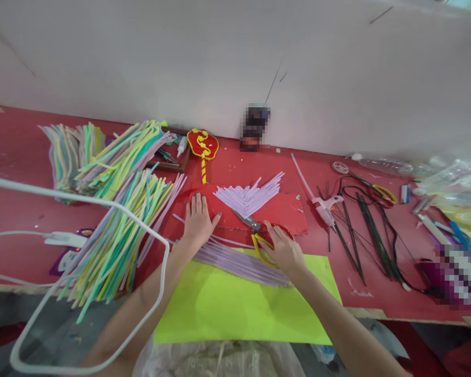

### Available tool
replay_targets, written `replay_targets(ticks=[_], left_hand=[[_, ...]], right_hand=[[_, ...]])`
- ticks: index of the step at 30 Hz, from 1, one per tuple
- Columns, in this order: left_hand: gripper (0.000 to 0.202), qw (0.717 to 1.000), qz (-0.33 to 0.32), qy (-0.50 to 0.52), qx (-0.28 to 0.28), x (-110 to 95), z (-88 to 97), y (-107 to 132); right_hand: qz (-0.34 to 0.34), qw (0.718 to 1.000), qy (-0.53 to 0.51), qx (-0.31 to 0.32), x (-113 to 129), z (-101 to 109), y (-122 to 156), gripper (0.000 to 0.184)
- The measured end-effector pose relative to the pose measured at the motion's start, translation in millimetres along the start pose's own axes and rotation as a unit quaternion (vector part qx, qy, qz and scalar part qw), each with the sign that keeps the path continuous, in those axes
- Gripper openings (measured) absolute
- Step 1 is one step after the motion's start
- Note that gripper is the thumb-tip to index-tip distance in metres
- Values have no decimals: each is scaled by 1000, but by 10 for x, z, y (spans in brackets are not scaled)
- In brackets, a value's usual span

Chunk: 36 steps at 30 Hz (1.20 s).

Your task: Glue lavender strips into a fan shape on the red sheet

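My left hand lies flat on the red board, its fingers stretched out and the thumb apart, holding nothing. My right hand is over the handles of a pair of scissors, with one yellow and one red loop; the fingers partly hide them. The blades point up and left, towards the lower tip of a V-shaped piece made of lilac pipe cleaners on the board. Below my hands, a bundle of loose lilac pipe cleaners lies across a yellow-green sheet.
Many-coloured pipe cleaners are piled at left, crossed by a white cable. A red and yellow fan-shaped piece lies behind. At right are a pink glue gun, dark stems, another pair of scissors and plastic bags.
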State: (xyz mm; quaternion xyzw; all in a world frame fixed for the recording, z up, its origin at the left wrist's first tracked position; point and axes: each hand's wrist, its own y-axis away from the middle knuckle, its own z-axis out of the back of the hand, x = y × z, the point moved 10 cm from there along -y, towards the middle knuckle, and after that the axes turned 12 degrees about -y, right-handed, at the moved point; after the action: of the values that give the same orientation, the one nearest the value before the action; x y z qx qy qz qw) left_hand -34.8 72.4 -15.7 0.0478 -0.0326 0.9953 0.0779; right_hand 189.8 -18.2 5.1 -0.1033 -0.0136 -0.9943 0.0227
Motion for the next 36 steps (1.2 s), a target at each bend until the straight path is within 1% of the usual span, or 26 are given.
replay_targets(ticks=[7,15,18,23,28,33,36], left_hand=[[76,1000,5,1,-6,14,-3,-1],[76,1000,3,2,-10,1,21,5],[77,1000,1,3,-13,-2,7,0],[77,1000,1,-2,-20,-2,-8,0],[76,1000,1,2,-23,-5,-7,3],[76,1000,6,9,-11,-4,16,-3],[75,1000,8,10,-2,-6,43,-1]], right_hand=[[-13,999,-7,-29,-42,80,37,54],[2,1000,-13,-9,-176,90,175,55],[-1,1000,-29,-6,-131,81,194,55],[-39,998,-45,5,-20,26,165,54],[-51,996,-69,-6,63,-16,154,52],[-60,995,-80,-10,163,-62,134,53],[-63,995,-77,-16,183,-34,96,53]])
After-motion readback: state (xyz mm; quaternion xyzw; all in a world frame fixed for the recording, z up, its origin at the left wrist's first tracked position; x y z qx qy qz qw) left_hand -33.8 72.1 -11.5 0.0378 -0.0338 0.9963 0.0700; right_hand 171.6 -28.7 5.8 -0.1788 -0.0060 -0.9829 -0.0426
